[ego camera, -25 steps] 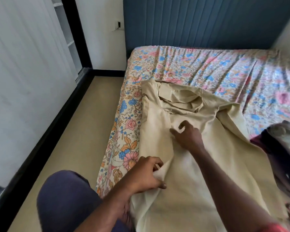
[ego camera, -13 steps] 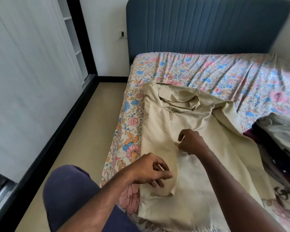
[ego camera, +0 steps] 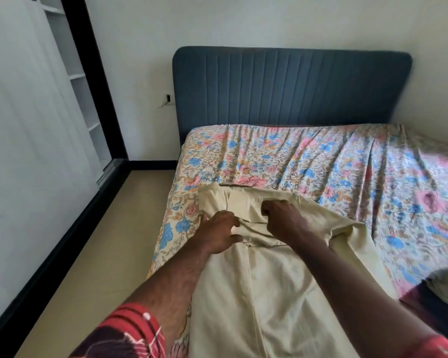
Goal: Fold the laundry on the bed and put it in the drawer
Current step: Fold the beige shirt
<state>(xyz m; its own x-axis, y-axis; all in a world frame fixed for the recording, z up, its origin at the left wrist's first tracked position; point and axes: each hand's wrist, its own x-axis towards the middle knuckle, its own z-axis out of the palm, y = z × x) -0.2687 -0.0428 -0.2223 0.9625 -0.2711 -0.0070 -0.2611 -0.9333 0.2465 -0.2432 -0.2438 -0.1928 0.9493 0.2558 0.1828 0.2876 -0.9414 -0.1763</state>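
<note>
Floral bed (ego camera: 321, 161) ahead — my left hand (ego camera: 217, 232) presses the beige trousers (ego camera: 256, 293) flat at nine o'clock, my right hand (ego camera: 282, 218) grips the waistband at twelve — squaring them, I reckon, to fold

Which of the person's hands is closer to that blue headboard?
Right. The right hand grips the beige garment slightly further up the bed toward the blue headboard; the left hand rests on the cloth just behind it, nearer the bed's edge.
</note>
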